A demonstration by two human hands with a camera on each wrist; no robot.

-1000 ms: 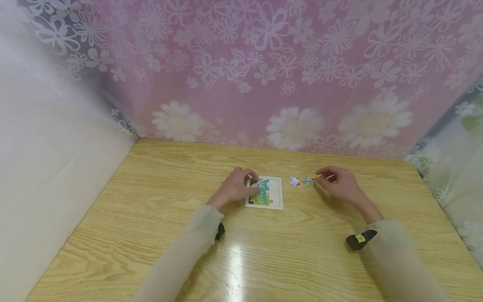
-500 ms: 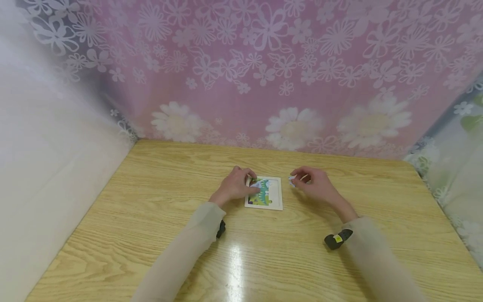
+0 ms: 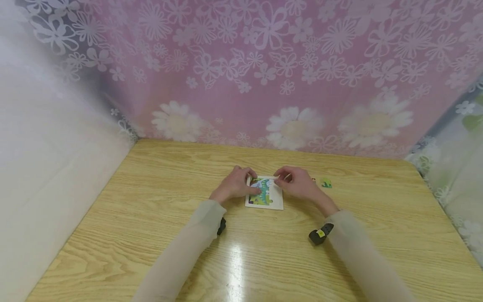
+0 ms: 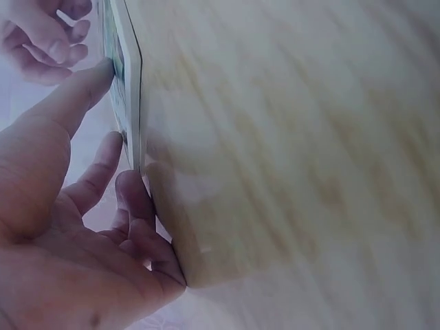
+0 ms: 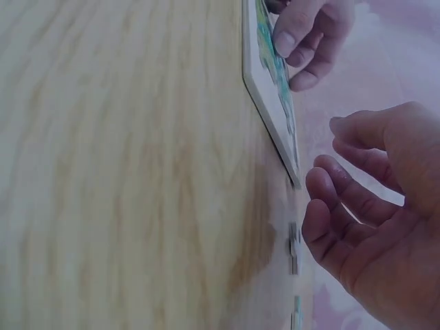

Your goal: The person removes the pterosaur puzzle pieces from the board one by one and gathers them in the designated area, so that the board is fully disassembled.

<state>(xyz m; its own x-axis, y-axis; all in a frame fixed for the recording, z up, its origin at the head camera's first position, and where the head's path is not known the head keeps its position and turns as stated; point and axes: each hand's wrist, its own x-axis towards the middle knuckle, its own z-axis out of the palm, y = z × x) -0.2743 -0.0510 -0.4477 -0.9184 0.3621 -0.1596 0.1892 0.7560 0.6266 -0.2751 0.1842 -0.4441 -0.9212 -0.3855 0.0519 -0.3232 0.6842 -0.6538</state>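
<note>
1. Head view: a small puzzle board [image 3: 272, 203] lies flat in the middle of the wooden table [image 3: 151, 218]. The left hand [image 3: 235, 186] rests on the board's left edge, with the thumb pressing on the picture and the fingers curled at the rim, holding it steady. The right hand [image 3: 296, 183] is at the board's top right corner with its fingers bent. It may be pinching a puzzle piece, but the piece is hidden, so I cannot tell. A green loose piece [image 3: 326, 183] lies on the table to the right, apart from the hand.

2. Left wrist view: the left hand's thumb [image 4: 75, 103] lies on the board's face, and the fingers [image 4: 137, 206] touch its edge.

3. Right wrist view: the right hand's fingers [image 5: 337, 206] are curled just beside the board's corner. Two small pieces [image 5: 293, 249] lie on the table near them.

4. Step in hand, I think: fitting a piece into the board. The next move calls for lining the piece up with its gap and pressing it down gently.
</note>
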